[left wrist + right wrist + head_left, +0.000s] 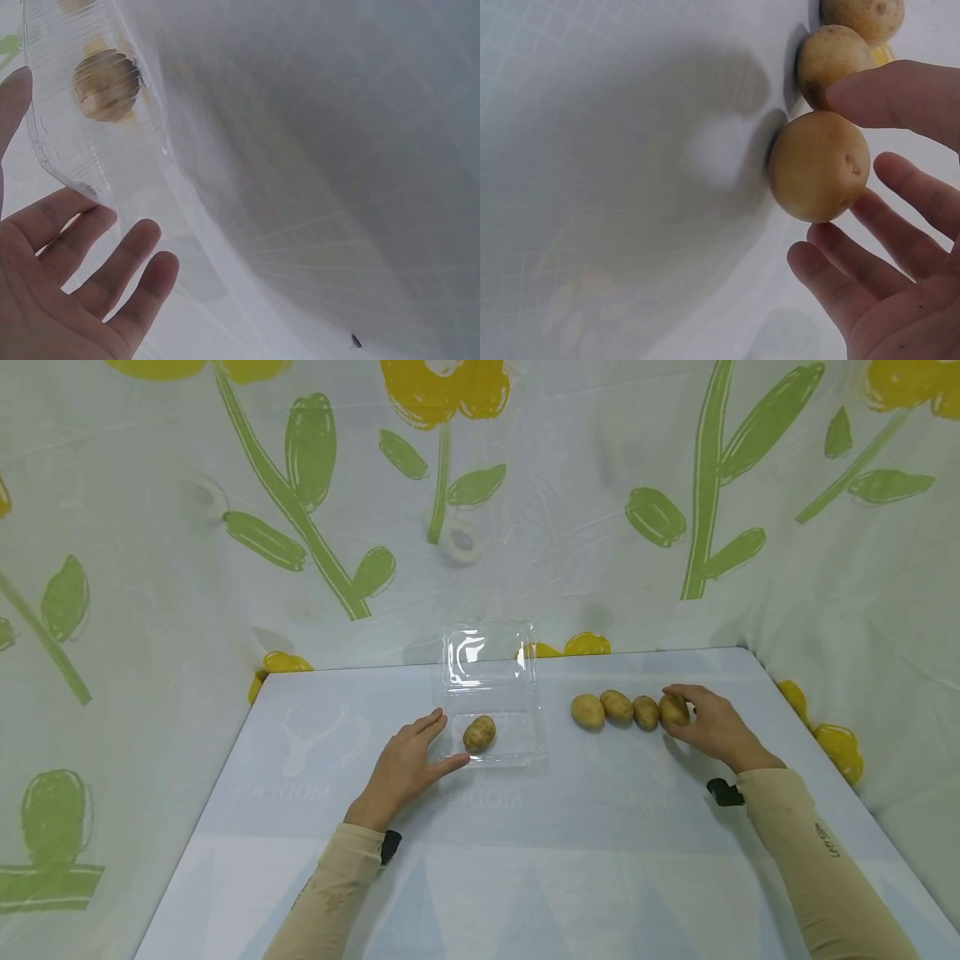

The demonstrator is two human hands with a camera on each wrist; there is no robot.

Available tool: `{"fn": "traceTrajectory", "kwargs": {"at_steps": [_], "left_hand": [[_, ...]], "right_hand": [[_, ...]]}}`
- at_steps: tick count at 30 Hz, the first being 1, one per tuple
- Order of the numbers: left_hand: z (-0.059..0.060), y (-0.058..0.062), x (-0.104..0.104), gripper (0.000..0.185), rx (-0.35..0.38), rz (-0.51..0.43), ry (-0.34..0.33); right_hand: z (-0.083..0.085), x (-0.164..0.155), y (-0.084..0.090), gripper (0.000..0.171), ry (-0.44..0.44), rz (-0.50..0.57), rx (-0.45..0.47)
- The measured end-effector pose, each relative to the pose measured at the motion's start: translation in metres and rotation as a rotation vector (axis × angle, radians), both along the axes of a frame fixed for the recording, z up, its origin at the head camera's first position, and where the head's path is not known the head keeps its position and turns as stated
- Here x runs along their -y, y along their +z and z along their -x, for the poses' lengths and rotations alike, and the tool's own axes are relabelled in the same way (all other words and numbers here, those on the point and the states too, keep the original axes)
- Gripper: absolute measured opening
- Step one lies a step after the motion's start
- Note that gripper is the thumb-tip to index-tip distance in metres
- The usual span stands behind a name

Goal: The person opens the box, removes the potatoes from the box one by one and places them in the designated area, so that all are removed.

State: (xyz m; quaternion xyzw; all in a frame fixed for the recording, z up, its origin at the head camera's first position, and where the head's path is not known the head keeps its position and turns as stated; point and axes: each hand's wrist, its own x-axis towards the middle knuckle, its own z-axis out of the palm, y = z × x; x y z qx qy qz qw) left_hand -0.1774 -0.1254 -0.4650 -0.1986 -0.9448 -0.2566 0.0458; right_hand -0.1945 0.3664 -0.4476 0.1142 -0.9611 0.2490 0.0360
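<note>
A clear plastic clamshell box (517,745) stands with its lid (491,656) raised at the back. One potato (480,734) lies in its base, seen blurred through the clear wall as a potato (107,85) in the left wrist view. My left hand (403,768) is at the box's left side, thumb and fingers spread, fingertips at its rim. To the right, my right hand (716,725) holds the rightmost potato (674,711) of a row between thumb and fingers. In the right wrist view that potato (820,166) still appears to rest on the table.
Left of the held potato, the row has a small potato (646,713), a middle potato (617,707) and a larger potato (587,712). The white table (480,877) ends at a flower-patterned curtain (562,527) behind and at both sides.
</note>
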Motion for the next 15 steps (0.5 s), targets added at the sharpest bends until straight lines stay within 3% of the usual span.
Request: {"fn": "traceTrajectory", "kwargs": {"at_steps": [15], "left_hand": [[0.000,0.001,0.001,0.089,0.012,-0.006,0.001]], "right_hand": [[0.000,0.019,0.020,0.062,-0.086,0.025,-0.006]]}}
